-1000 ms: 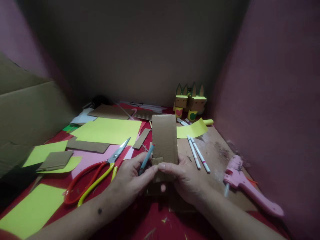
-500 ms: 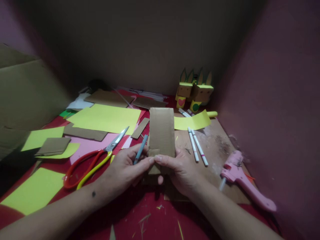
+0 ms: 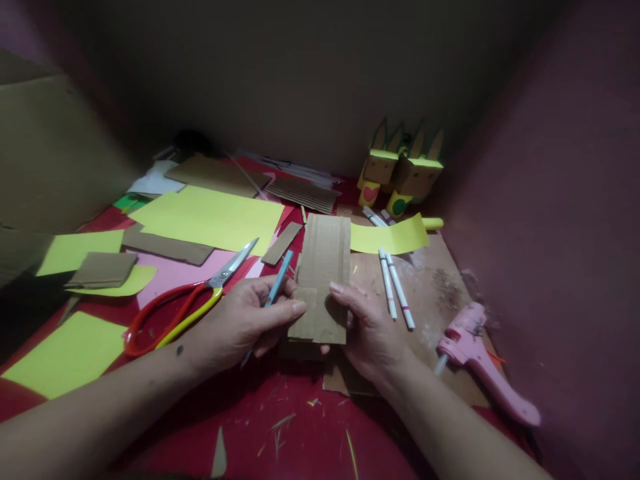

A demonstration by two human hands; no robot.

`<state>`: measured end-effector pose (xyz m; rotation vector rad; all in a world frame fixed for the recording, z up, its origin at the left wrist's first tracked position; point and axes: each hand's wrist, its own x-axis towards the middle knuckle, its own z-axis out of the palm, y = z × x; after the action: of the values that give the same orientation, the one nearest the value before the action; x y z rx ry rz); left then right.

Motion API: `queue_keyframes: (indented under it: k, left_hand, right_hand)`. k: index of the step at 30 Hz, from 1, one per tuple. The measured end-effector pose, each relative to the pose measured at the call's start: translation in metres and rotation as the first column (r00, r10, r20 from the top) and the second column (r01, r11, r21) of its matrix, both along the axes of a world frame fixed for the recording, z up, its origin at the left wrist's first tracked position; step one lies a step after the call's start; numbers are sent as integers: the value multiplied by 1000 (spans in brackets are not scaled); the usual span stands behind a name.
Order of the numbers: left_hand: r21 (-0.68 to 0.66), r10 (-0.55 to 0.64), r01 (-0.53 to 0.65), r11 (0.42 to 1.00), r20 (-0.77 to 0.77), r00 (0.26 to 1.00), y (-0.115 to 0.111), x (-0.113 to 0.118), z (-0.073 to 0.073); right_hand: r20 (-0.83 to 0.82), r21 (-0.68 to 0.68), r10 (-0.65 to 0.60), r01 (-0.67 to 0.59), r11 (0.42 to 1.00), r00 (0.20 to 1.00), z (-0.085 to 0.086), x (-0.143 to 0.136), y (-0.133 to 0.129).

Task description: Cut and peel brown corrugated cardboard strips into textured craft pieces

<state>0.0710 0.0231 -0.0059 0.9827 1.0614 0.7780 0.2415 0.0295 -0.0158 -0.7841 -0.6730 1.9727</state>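
My right hand [image 3: 373, 327] grips a long rectangular strip of brown cardboard [image 3: 326, 257] by its near right side, thumb on top. The fingers of my left hand [image 3: 257, 313] are closed around a slim blue pencil [image 3: 280, 277], which slants up between thumb and forefinger. The same hand pinches a small cardboard piece [image 3: 306, 300] laid over the strip's lower left corner. Most of my fingertips are hidden beneath the cardboard. Beside my left wrist lie scissors [image 3: 190, 303] with one red and one yellow handle.
To the right are a pink glue gun [image 3: 467, 347], white markers [image 3: 397, 287] and a curled yellow strip [image 3: 390, 237] on a brown board [image 3: 430, 267]. Two cardboard figures [image 3: 420, 170] stand behind. Yellow sheets [image 3: 210, 217] and cardboard scraps [image 3: 105, 270] spread across the left.
The cardboard strip has tilted and lowered slightly. My thumbs, which met at its near end, are now apart, with the small piece showing at the left corner. The camera view has shifted a little.
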Motion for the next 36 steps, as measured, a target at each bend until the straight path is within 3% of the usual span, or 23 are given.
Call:
queue_keyframes:
  k: [3,9,15,36]
  left_hand:
    - [41,-6,7,999,-31,1000,0,0,0]
    - [222,-86,128,967,-189,978,-3,-2,5]
    - [295,-90,160,942,-236,968,-4,-2,6]
    - [268,-141,198,943,-216,966,-4,-1,7]
  right_hand:
    - [20,21,-12,11,1000,1000,-2,0,-1]
    - [19,28,14,-14,1000,1000,-5,-1,-4]
    - [62,54,14,-18,998,998,-4,1,-5]
    - [103,41,-27,23,999,994,-5,2,-3]
